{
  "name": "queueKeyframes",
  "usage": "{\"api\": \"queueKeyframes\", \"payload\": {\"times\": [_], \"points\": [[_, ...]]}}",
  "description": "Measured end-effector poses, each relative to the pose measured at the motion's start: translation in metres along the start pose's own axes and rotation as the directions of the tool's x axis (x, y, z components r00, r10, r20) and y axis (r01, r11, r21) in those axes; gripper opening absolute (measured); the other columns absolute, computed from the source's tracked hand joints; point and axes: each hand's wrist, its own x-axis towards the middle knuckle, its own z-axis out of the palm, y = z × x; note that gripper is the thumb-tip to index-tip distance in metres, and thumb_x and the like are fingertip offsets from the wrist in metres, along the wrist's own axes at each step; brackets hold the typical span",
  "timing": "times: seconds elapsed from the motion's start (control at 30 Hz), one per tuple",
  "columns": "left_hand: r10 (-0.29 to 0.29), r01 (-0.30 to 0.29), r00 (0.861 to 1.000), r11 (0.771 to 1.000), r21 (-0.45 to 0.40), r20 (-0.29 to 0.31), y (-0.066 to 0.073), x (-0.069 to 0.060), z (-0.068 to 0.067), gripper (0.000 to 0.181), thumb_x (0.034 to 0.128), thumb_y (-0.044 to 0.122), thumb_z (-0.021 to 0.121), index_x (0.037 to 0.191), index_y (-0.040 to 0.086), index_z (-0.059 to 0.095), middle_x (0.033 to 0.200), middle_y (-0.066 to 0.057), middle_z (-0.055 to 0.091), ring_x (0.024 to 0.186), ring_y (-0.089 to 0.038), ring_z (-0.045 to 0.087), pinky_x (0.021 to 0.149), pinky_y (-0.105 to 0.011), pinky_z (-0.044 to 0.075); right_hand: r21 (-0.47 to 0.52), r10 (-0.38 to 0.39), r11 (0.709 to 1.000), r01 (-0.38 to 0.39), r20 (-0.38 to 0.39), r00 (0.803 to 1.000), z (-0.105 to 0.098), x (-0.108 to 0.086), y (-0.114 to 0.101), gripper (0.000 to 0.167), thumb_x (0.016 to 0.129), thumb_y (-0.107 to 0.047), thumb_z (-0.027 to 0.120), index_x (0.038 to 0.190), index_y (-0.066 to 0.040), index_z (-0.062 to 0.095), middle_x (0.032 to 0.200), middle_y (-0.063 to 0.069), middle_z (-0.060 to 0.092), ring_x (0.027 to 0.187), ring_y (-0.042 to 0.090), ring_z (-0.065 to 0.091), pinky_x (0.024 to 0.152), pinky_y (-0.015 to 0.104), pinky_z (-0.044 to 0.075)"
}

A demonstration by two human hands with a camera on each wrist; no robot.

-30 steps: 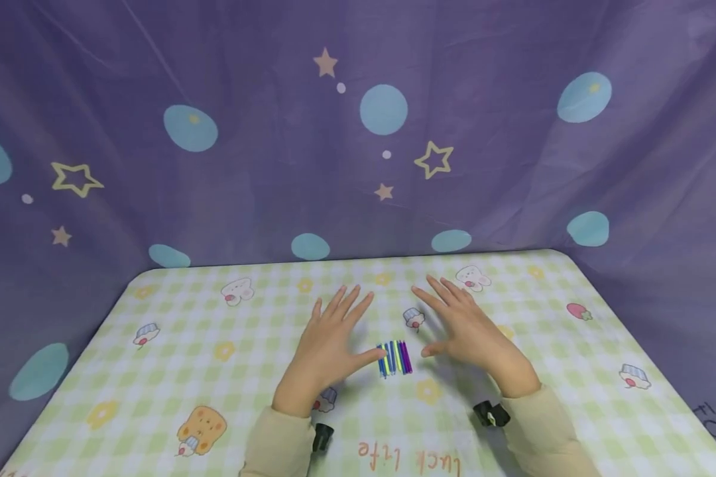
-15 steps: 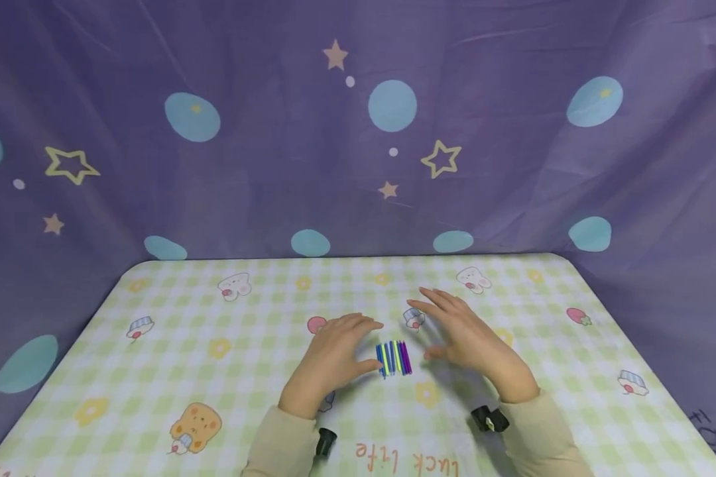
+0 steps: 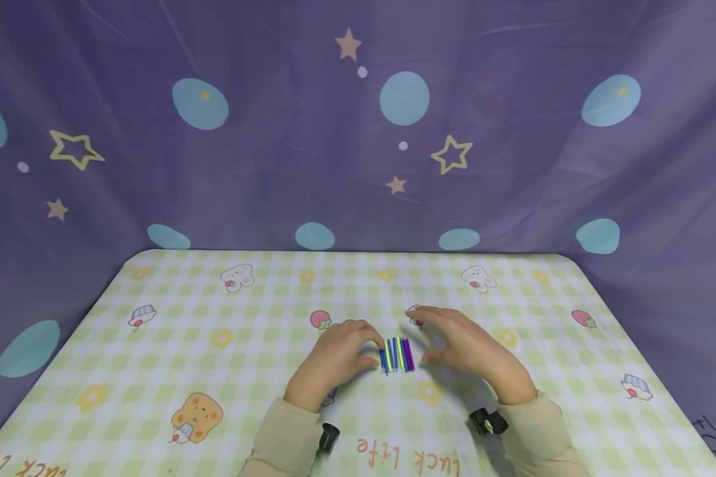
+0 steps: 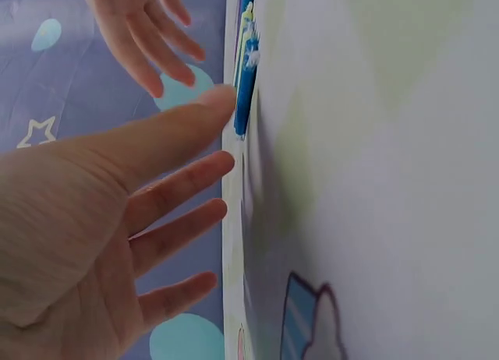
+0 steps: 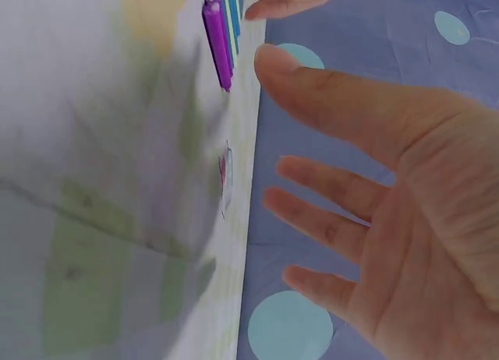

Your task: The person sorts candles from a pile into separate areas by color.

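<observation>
A row of several thin sticks (image 3: 397, 355), blue, yellow and purple, lies side by side on the checked cloth. My left hand (image 3: 336, 358) is just left of the row, its thumb and fingers relaxed and apart. On the other side my right hand (image 3: 470, 348) hovers with fingers spread and nothing held. In the left wrist view the thumb of the left hand (image 4: 117, 212) overlaps the near end of a blue stick (image 4: 246, 87); whether it touches is unclear. The right wrist view has a purple stick (image 5: 217, 44) beyond the thumb of the right hand (image 5: 390, 181).
A green-and-white checked cloth (image 3: 262, 371) with printed cartoons and letters covers the table. Behind it hangs a purple curtain (image 3: 244, 179) with stars and blue ovals. A black wrist device (image 3: 488, 421) sits at the right sleeve, another (image 3: 329, 438) at the left.
The left hand's fingers have come down and bent in closer to the sticks. The right hand's fingers have lowered slightly. The sticks lie as before, and the head view has shifted a little.
</observation>
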Motion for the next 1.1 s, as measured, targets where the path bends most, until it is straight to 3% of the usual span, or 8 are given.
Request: {"api": "queueKeyframes", "payload": {"times": [0.17, 0.3, 0.5, 1.1], "points": [[-0.004, 0.004, 1.0, 1.0, 0.008, 0.017, 0.002, 0.0, 0.002, 0.022, 0.0824, 0.02, 0.082, 0.104, 0.021, 0.074, 0.114, 0.004, 0.066, 0.105, -0.021, 0.061, 0.09, -0.038, 0.049, 0.033, 0.054, 0.998, -0.056, 0.051, 0.997, 0.008, 0.001, -0.004, 0.064, 0.076, -0.014, 0.085, 0.134, -0.011, 0.059, 0.135, 0.009, 0.058, 0.126, 0.032, 0.053, 0.104, 0.051, 0.041], [-0.022, 0.021, 0.999, 1.0, 0.01, 0.023, 0.004, -0.001, 0.003, 0.021, 0.0827, 0.02, 0.081, 0.102, 0.022, 0.074, 0.113, 0.004, 0.065, 0.1, -0.02, 0.061, 0.086, -0.037, 0.049, 0.073, 0.036, 0.996, -0.042, 0.074, 0.997, 0.014, 0.001, -0.005, 0.053, 0.077, -0.016, 0.085, 0.125, -0.01, 0.064, 0.12, 0.004, 0.062, 0.11, 0.025, 0.059, 0.097, 0.046, 0.047], [-0.027, 0.027, 0.999, 1.0, 0.007, 0.034, 0.006, -0.003, 0.005, 0.02, 0.083, 0.02, 0.081, 0.102, 0.022, 0.074, 0.114, 0.004, 0.063, 0.1, -0.019, 0.06, 0.085, -0.038, 0.048, 0.114, 0.039, 0.992, -0.05, 0.092, 0.995, 0.018, -0.001, -0.003, 0.036, 0.079, -0.014, 0.084, 0.111, -0.01, 0.067, 0.104, -0.002, 0.061, 0.092, 0.018, 0.057, 0.081, 0.036, 0.05], [-0.011, 0.01, 1.0, 0.998, 0.057, 0.018, 0.006, -0.003, 0.004, 0.014, 0.0851, 0.02, 0.079, 0.097, 0.021, 0.073, 0.111, 0.002, 0.059, 0.097, -0.018, 0.057, 0.08, -0.036, 0.047, 0.11, 0.014, 0.994, -0.023, 0.081, 0.997, 0.02, 0.006, -0.002, 0.022, 0.084, -0.012, 0.079, 0.103, -0.012, 0.07, 0.1, -0.006, 0.061, 0.087, 0.014, 0.057, 0.079, 0.034, 0.049]]}}
